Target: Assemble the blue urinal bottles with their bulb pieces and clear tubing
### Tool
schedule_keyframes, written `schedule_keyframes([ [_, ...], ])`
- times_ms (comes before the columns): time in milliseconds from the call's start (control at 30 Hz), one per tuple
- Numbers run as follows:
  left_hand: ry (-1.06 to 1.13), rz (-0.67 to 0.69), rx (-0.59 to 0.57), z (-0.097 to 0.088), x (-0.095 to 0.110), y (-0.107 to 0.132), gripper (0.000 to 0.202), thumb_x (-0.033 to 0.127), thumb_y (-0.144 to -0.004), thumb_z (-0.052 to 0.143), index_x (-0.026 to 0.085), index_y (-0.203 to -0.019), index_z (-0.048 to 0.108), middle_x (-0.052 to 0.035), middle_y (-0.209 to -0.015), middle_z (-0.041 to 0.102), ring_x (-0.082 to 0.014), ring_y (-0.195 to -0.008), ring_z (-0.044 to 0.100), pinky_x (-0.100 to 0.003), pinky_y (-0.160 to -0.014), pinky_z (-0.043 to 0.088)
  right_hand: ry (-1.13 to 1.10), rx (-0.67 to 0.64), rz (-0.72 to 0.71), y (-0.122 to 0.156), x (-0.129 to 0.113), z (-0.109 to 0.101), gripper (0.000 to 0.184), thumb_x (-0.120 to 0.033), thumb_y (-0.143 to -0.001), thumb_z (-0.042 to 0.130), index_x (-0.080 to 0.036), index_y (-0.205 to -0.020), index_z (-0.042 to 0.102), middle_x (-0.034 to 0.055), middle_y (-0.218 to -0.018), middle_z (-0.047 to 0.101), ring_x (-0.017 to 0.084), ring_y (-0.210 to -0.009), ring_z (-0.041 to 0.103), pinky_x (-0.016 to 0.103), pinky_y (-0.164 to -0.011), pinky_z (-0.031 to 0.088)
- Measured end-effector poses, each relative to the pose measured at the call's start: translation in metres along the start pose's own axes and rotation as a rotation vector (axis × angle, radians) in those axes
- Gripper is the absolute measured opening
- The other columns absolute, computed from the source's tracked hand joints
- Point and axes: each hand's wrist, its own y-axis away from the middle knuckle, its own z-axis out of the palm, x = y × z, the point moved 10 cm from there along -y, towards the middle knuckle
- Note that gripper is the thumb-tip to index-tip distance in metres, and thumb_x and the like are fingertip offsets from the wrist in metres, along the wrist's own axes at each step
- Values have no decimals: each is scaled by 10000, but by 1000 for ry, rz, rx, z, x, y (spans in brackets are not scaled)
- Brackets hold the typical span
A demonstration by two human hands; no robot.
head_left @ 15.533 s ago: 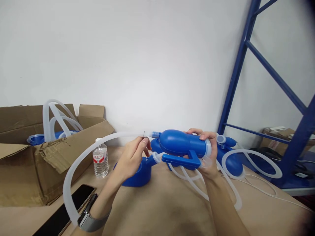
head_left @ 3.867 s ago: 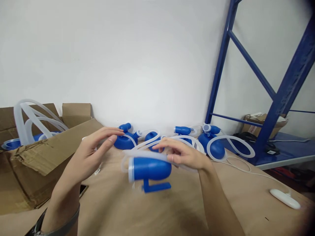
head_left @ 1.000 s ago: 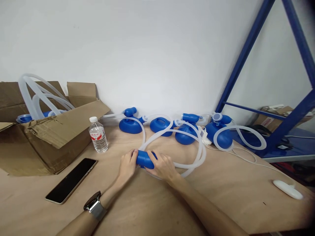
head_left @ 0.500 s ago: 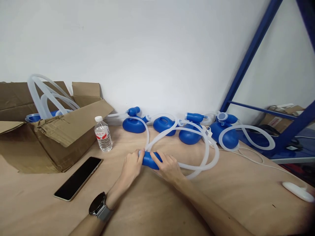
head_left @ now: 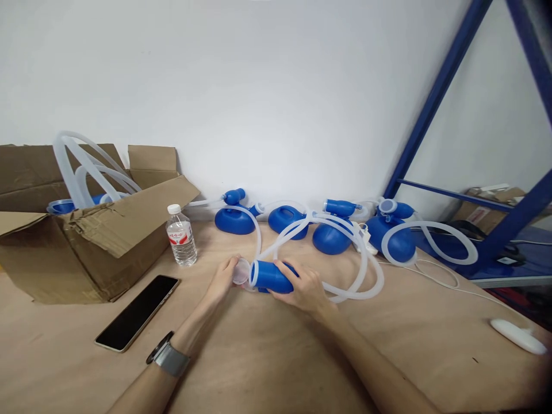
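We keep our right hand (head_left: 307, 289) clamped palm-down over the blue cylinder (head_left: 269, 276), our left hand (head_left: 223, 278) holding the clear cap (head_left: 242, 271) just beside it.

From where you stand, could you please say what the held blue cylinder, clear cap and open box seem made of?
Blue cylinder: probably satin plastic, given its soft sheen. Clear cap: plastic or silicone, being translucent; finish unclear. Open box: matte cardboard, with creased brown flaps.

Part of the blue container (head_left: 269, 277) under the right grip (head_left: 307, 290), cardboard box (head_left: 38, 261) cropped at left edge
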Motion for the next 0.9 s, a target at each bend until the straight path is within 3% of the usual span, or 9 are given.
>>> schedule_keyframes([
  [133, 55, -106, -176, 10, -13, 1, 369, 481, -740, 741, 183, -898, 591, -43, -779, 691, -160, -657, 630, -265, -588, 499, -71, 140, 78, -1, 16, -6, 581, -542, -849, 709, -180, -1303, 667, 158, -1201, 742, 307, -997, 751, 379, -809, 609],
  [333, -186, -172, -196, -25, -32, -10, 393, 416, -581, 850, 197, -744, 568, 27, -544, 565, -143, -440, 488, -263, -455, 346, -57, 271, 190, 5, 60, -13, 600, -570, -833, 719, -173, -1276, 643, 156, -1151, 748, 318, -956, 761, 394, -791, 628],
  [467, -745, 101, -19, -52, -3, -12, 395, 563, -781, 748, 193, -892, 663, -92, -816, 711, -282, -742, 668, -328, -617, 442, 24, 216, 94, 10, 59, -4, 583, -563, -841, 714, -177, -1275, 665, 160, -1171, 754, 319, -943, 769, 381, -759, 625],
  [533, -1029, 248, 39, -48, 10, -7, 373, 559, -942, 573, 204, -975, 682, -131, -997, 733, -319, -922, 685, -364, -736, 471, 33, 182, 60, 11, 51, 1, 577, -552, -848, 707, -174, -1282, 674, 163, -1181, 753, 322, -945, 769, 384, -760, 621],
  [600, -1127, 281, 80, -44, 12, -5, 364, 480, -1013, 470, 196, -1106, 678, -161, -1142, 716, -338, -1031, 674, -397, -817, 482, 21, 158, 59, 10, 43, 4, 581, -547, -851, 706, -174, -1296, 675, 160, -1193, 750, 320, -942, 767, 389, -762, 616],
  [667, -1120, 330, 175, -41, 20, 0, 351, 402, -999, 499, 171, -1224, 637, -186, -1247, 674, -354, -1103, 649, -425, -873, 487, 9, 133, 55, 9, 34, 7, 584, -545, -850, 711, -180, -1305, 675, 152, -1196, 749, 318, -939, 765, 392, -766, 611],
  [733, -1012, 461, 224, -32, 35, 10, 301, 358, -972, 533, 157, -1169, 641, -178, -1205, 673, -338, -1089, 645, -424, -893, 492, 4, 94, 36, 9, 27, 12, 590, -539, -846, 719, -185, -1316, 672, 149, -1200, 749, 323, -957, 760, 399, -787, 608],
  [833, -684, 657, 36, 1, 56, 31, 239, 370, -1003, 499, 200, -912, 639, -81, -940, 687, -238, -897, 657, -344, -819, 508, 0, 26, 9, 9, 21, 21, 606, -529, -842, 725, -188, -1340, 663, 151, -1216, 747, 327, -971, 758, 401, -799, 604],
  [900, -529, 687, -119, 24, 62, 45, 263, 396, -1002, 526, 214, -829, 605, -38, -857, 667, -197, -814, 633, -306, -764, 498, -13, -10, -1, 10, 19, 26, 608, -527, -849, 718, -196, -1356, 654, 148, -1229, 745, 315, -954, 761, 388, -782, 603],
])
